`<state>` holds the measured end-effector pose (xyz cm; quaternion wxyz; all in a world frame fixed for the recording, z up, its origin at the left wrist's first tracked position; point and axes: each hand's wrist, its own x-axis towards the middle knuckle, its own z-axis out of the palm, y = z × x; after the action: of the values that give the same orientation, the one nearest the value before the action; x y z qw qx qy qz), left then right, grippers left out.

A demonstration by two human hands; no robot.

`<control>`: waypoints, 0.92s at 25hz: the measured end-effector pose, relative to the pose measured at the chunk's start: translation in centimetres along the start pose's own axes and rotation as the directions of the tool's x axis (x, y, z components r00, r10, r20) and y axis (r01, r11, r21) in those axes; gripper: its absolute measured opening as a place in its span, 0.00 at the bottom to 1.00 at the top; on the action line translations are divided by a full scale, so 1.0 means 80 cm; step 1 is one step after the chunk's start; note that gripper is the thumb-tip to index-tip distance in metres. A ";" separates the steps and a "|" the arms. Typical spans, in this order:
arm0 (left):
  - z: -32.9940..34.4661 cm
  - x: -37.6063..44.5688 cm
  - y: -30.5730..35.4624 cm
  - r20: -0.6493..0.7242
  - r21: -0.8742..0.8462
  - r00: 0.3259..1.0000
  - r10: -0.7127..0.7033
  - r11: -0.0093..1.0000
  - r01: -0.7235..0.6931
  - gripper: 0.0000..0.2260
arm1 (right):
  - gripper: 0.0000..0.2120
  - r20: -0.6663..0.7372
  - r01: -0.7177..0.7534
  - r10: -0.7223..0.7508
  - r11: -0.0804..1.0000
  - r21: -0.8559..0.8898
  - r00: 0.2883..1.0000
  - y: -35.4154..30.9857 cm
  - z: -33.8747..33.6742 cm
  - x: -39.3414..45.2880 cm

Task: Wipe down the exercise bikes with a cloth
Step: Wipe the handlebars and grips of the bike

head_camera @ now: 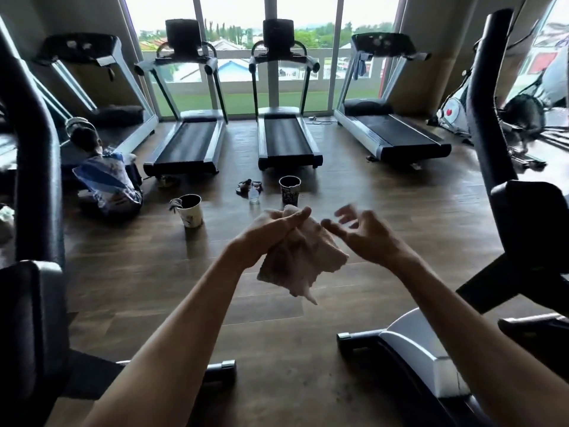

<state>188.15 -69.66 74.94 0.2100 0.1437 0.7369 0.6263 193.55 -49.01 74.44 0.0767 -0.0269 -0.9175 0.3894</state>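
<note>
My left hand [271, 231] grips the top of a crumpled pale cloth [303, 263], which hangs below it in mid-air over the wooden floor. My right hand [361, 232] hovers just right of the cloth with its fingers spread and loosely bent, holding nothing. One exercise bike [520, 211] with a black frame and handlebar post rises at the right; its white base [421, 349] lies at the lower right. Another black bike frame [34, 186] stands at the left edge.
Several treadmills [286, 140] line the window wall ahead. A person [107, 183] sits on the floor at the left. Two buckets [191, 211] [289, 186], a small bottle [254, 194] and sandals [246, 185] stand on the floor between me and the treadmills.
</note>
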 end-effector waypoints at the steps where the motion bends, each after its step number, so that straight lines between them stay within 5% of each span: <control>1: -0.003 -0.001 -0.002 0.018 0.004 1.000 -0.010 1.000 0.010 0.15 | 0.19 0.140 -0.055 0.046 0.997 0.062 0.989 0.010 0.012 -0.009; 3: -0.007 -0.004 -0.008 0.077 -0.016 0.997 -0.028 0.999 0.030 0.14 | 0.19 0.307 -0.141 0.052 0.952 0.273 0.950 0.024 0.032 -0.018; 7: -0.012 -0.011 -0.012 0.146 -0.012 0.989 -0.039 0.999 0.041 0.08 | 0.09 0.211 -0.155 0.047 0.833 0.532 0.976 0.029 0.039 -0.011; 15: -0.017 -0.024 -0.013 0.210 0.084 0.976 -0.058 0.996 0.041 0.03 | 0.05 -0.247 0.066 -0.040 0.993 0.097 0.968 0.031 0.002 0.033; 17: -0.013 -0.028 -0.012 0.210 0.064 0.976 -0.050 0.997 0.037 0.01 | 0.07 -0.161 0.019 -0.013 0.999 0.035 0.987 0.030 0.001 0.033; 20: -0.009 -0.035 -0.013 0.176 -0.005 0.984 -0.028 1.000 0.029 0.01 | 0.05 -0.223 -0.098 0.101 0.995 0.027 0.970 0.041 0.013 0.015; 21: -0.009 -0.038 -0.013 0.151 -0.039 0.988 -0.022 0.999 0.028 0.04 | 0.10 -0.192 -0.144 0.169 0.980 0.138 0.967 0.046 0.017 0.004; 23: -0.008 -0.037 -0.015 0.115 -0.116 0.993 -0.023 0.993 0.036 0.15 | 0.24 0.090 -0.336 0.329 0.842 0.422 0.940 0.050 0.026 -0.021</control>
<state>190.47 -71.86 74.22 0.2687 0.1555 0.6877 0.6563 194.86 -47.87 69.92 0.0057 -0.1651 -0.7902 0.5902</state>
